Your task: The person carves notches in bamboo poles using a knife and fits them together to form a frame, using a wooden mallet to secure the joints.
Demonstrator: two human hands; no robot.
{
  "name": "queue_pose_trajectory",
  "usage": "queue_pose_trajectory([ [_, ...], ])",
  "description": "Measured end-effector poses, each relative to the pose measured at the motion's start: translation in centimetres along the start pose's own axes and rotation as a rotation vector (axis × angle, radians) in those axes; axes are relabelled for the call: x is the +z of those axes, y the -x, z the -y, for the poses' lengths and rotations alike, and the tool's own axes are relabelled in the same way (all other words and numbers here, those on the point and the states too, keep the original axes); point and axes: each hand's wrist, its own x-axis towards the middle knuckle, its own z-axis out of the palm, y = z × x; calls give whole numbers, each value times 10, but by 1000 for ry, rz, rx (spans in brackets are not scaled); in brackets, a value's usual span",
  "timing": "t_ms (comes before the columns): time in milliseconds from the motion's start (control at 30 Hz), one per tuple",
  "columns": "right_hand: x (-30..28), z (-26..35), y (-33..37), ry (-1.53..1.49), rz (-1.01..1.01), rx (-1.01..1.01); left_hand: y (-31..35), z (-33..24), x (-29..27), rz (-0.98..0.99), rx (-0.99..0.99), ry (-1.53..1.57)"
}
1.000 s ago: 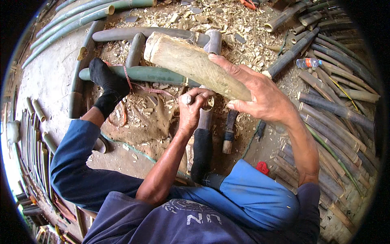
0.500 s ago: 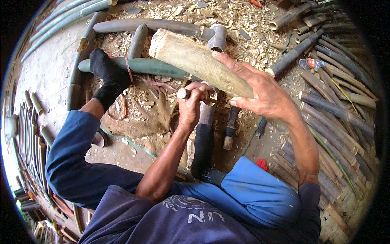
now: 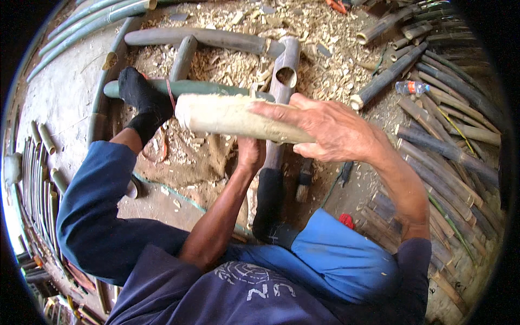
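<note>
My right hand (image 3: 341, 127) is closed on a thick, pale wooden mallet (image 3: 214, 115), held level across the work. My left hand (image 3: 251, 153) is under the mallet, which hides its fingers; half a second ago they were wrapped round a chisel's round handle. Beneath both hands runs a thick bamboo pole (image 3: 281, 89) with a round hole cut in its upper part. A green bamboo crosspiece (image 3: 214, 88) meets this pole from the left. My left foot (image 3: 142, 100), in a black sock, rests on the frame, and my other sock-covered foot (image 3: 269, 197) is against the pole's near end.
Wood chips (image 3: 216, 51) litter the ground round the bamboo frame. Cut bamboo poles (image 3: 449, 157) are piled at the right, with a plastic bottle (image 3: 413, 87) among them. A dark-handled tool (image 3: 304, 181) lies right of the pole. More bamboo (image 3: 92, 27) lies at far left.
The mallet has come down and swung level, and now covers the chisel handle and my left fingers. My left hand has stayed in nearly the same place.
</note>
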Motion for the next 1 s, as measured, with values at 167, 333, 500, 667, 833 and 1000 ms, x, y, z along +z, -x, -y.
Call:
queue_pose_trajectory([
  [167, -31, 10, 6, -37, -32, -11, 0, -12, 8, -29, -58, -90],
  [333, 3, -15, 1, -100, -7, -104, -9, 11, -10, 52, -80, -290],
  [500, -19, -2, 16, -111, -54, -22, -2, -15, 27, 99, -156, -321],
  [667, -8, -3, 23, -251, -49, -5, -2, -8, 16, 191, -212, -548],
  [833, -12, -20, 31, -184, 65, 91, -26, -4, 21, -92, -64, -358],
  [1000, -5, -37, 43, -522, -306, -82, -47, -35, 8, -302, -29, 136],
])
